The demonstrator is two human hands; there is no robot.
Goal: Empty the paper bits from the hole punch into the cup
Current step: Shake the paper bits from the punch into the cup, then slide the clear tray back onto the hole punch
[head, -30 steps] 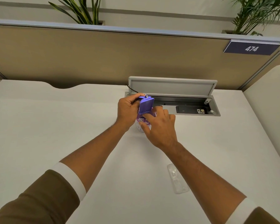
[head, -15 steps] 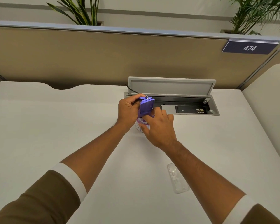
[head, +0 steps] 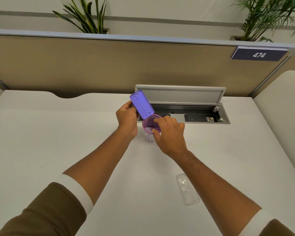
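Above the small pink-rimmed paper cup, the left hand grips a tilted purple plastic hole punch; the right hand steadies the cup (best kept directly underneath).

The hole punch is bright purple. The cup is white outside with blue marks, tinted purple-pink inside, and holds white paper bits. The desk is white, the partition tan. A navy sign reads 474 in white. The sleeves are olive-brown with white cuffs. A clear plastic cover lies colourless.
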